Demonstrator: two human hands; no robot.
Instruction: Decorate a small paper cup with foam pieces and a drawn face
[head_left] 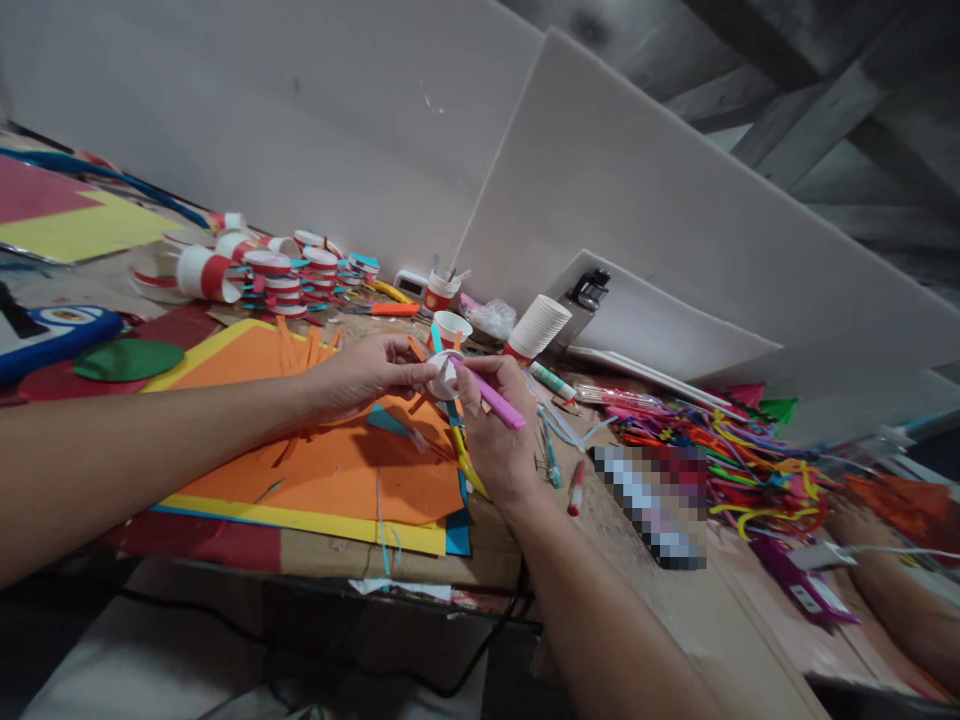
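Observation:
My left hand (366, 375) pinches a small white paper cup piece (442, 377) from the left, above the orange paper sheet (330, 465). My right hand (491, 425) is closed around a pink marker (491, 397), whose tip touches the white cup piece. Both hands meet over the stacked orange, yellow and blue sheets on the table.
Several red-and-white cut cups (255, 270) lie at the back left. A stack of white cups (536, 328) lies on its side behind my hands. Colourful pipe cleaners (720, 450) pile up on the right. White foam boards (675, 230) lean at the back. Another person's arm (900, 590) rests at the far right.

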